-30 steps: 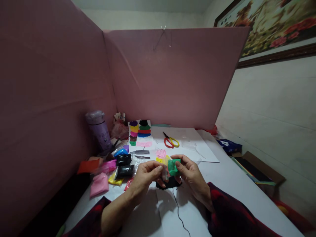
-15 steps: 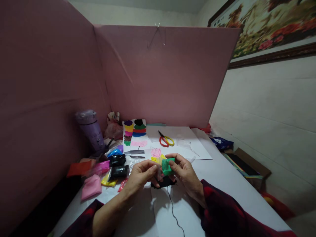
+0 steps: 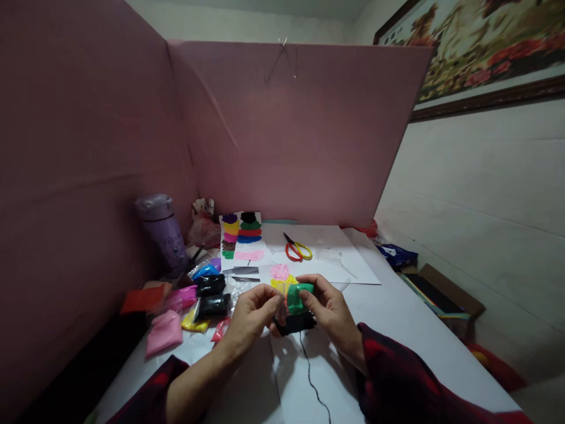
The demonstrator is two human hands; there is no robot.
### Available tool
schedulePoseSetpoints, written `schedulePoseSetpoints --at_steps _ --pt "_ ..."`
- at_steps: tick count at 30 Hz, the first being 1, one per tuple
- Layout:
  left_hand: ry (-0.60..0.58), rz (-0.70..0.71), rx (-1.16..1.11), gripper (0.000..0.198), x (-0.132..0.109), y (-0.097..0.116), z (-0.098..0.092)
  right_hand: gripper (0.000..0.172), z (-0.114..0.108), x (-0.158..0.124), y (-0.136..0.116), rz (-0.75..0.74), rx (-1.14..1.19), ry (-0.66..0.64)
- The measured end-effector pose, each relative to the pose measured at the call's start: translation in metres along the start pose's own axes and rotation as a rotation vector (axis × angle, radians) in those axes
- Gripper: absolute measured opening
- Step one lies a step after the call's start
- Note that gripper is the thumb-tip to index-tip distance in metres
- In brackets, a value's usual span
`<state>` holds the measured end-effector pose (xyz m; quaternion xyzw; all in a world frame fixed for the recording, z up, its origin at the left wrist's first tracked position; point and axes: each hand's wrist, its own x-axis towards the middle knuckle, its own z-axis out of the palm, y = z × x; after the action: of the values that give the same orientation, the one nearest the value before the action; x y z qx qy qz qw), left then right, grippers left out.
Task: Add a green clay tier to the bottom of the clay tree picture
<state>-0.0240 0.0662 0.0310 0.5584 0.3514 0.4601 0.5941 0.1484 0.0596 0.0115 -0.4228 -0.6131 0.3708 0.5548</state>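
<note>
Packet (image 3: 298,299), green, is held over the black patch (image 3: 296,323), clamped in the right hand (image 3: 334,313) while the left hand (image 3: 252,316) appears to pinch its clear edge; step judged as working that edge, next move calling for firm, opposed grips.

Single head-worn camera, facing forward and down; bare left hand (image 3: 256,312) and bare right hand (image 3: 331,311) near, lower centre; flat pink upright partition (image 3: 291,135) farther, upper centre.
</note>
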Motion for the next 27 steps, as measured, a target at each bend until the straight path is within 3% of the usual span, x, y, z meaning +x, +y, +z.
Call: schedulePoseSetpoints --at_steps 3,5,8,12,16,21,27 --pt "0.048 0.071 0.023 0.033 -0.004 0.001 0.002 0.024 0.0 -0.004 -0.006 -0.319 -0.282 0.152" --pt "0.062 0.148 0.105 0.029 -0.007 -0.002 0.004 0.015 0.002 -0.01 -0.011 -0.456 -0.371 0.156" --pt "0.057 0.335 0.368 0.021 -0.012 -0.007 0.005 0.013 0.008 -0.019 -0.017 -0.413 -0.335 -0.052" --pt "0.034 0.555 0.64 0.014 -0.015 -0.013 0.004 0.016 0.014 -0.025 -0.017 -0.315 -0.313 -0.151" --pt "0.044 0.582 0.708 0.013 -0.014 -0.017 0.005 0.02 0.013 -0.023 -0.013 -0.387 -0.405 -0.135" --pt "0.163 0.679 0.863 0.016 -0.014 -0.018 0.011 0.018 0.014 -0.023 -0.007 -0.506 -0.595 -0.081" --pt "0.243 0.669 0.9 0.02 -0.018 -0.018 0.018 0.018 0.017 -0.028 -0.005 -0.565 -0.731 0.005"
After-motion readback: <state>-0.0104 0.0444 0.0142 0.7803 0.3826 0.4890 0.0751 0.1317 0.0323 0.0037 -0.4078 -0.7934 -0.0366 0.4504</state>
